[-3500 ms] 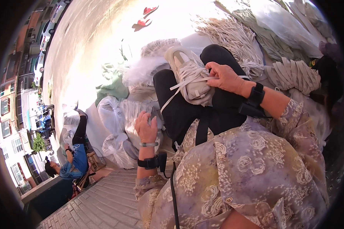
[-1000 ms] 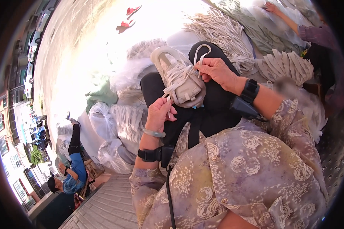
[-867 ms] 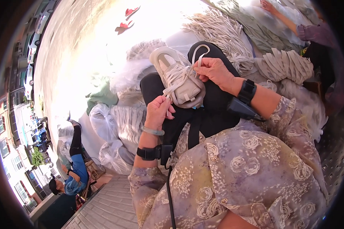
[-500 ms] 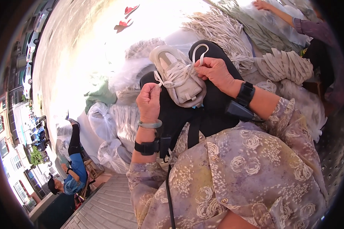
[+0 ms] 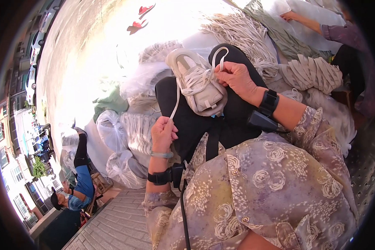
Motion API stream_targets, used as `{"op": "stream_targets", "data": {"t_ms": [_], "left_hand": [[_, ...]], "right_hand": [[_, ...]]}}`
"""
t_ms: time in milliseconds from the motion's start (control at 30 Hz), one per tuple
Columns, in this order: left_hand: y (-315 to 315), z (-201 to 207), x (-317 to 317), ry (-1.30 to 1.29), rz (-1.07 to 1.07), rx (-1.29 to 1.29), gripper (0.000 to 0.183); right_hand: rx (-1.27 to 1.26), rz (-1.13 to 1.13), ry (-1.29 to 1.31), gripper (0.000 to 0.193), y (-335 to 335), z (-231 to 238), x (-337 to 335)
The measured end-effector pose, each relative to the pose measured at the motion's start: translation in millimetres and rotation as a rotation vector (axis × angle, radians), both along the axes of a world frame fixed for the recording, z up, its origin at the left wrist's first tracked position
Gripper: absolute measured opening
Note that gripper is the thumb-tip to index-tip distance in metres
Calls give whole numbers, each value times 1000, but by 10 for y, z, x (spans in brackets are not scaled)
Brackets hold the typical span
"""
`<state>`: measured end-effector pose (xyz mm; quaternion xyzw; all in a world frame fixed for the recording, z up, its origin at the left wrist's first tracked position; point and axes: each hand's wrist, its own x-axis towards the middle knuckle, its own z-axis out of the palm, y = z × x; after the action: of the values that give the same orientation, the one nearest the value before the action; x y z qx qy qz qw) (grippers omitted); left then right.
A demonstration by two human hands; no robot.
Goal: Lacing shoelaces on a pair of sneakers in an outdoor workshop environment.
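Observation:
A pale grey-white sneaker (image 5: pixel 206 100) rests on my lap between my black-trousered knees, its toe end toward me. White shoelace (image 5: pixel 198 79) crosses over its front. My left hand (image 5: pixel 162 134), below and left of the shoe, pinches one lace end, which runs up taut to the shoe's left side. Beside the shoe's right edge, my right hand (image 5: pixel 236 78) pinches the other lace, and a loop of it stands above the fingers. Neither hand touches the sole.
Bundles of white laces (image 5: pixel 237 35) lie beyond my right knee, with stacked pale shoe parts (image 5: pixel 312 74) nearby. Clear plastic bags (image 5: pixel 112 131) stand at my left. A co-worker's hand (image 5: pixel 288 16) reaches over plastic at upper right. Another person (image 5: pixel 81 187) sits at lower left.
My left hand has moved down toward me, drawing its lace out longer and straighter. My right hand has hardly moved. The co-worker's arm at upper right has shifted slightly.

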<state>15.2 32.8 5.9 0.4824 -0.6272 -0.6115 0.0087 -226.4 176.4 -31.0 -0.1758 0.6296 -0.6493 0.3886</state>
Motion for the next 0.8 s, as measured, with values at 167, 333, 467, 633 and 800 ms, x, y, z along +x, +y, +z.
{"op": "stream_targets", "data": {"t_ms": [167, 333, 467, 633, 800], "left_hand": [[-144, -41, 309, -84, -194, -703, 10], [-693, 104, 914, -450, -406, -1451, 9], [-901, 240, 1430, -683, -388, -1454, 10], [-918, 140, 1781, -673, -391, -1493, 8], [-931, 49, 2026, -861, -300, -1360, 10]], "right_hand": [[63, 109, 13, 8, 48, 73, -67], [269, 283, 1135, 7, 778, 129, -802], [745, 268, 1388, 9, 1788, -99, -1692], [950, 75, 1374, 10, 2556, -3, -2103], [908, 34, 1400, 10, 2430, 148, -2026]]}}
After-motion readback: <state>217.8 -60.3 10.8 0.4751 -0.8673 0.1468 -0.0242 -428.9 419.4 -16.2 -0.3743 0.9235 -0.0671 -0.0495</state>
